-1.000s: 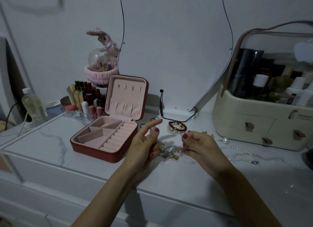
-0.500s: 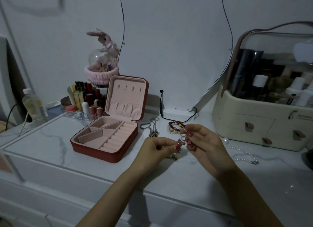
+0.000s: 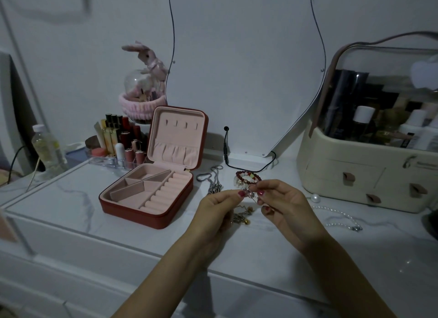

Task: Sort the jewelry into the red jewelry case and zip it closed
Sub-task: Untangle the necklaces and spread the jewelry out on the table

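A clear plastic bottle of pale yellow liquid (image 3: 47, 147) stood at the far left of the white marble-patterned dresser top (image 3: 59, 199), with a clear tray of lipsticks and small tubes (image 3: 118, 142) to its right and a pink plush rabbit on a glass dome (image 3: 144, 80) behind. Right of the tray sat the square red jewelry case with pink lining (image 3: 151, 194), its lid propped upright and its ring rolls and divided compartments showing. Just right of the case a silver chain necklace (image 3: 213, 178) lay on the marble, then a dark red beaded bracelet (image 3: 248, 176). In front of these the left hand (image 3: 218, 208) and the right hand (image 3: 284, 201) met above the surface, thumb and fingertips of each curled in to pinch a small silvery piece with a pink stone (image 3: 250, 193). A tangle of gold-toned jewelry (image 3: 241, 217) lay beneath the hands. Farther right were a loose white pearl (image 3: 315, 198) and a pearl strand (image 3: 341, 217), near a cream cosmetics organiser with a clear lid (image 3: 360, 175).
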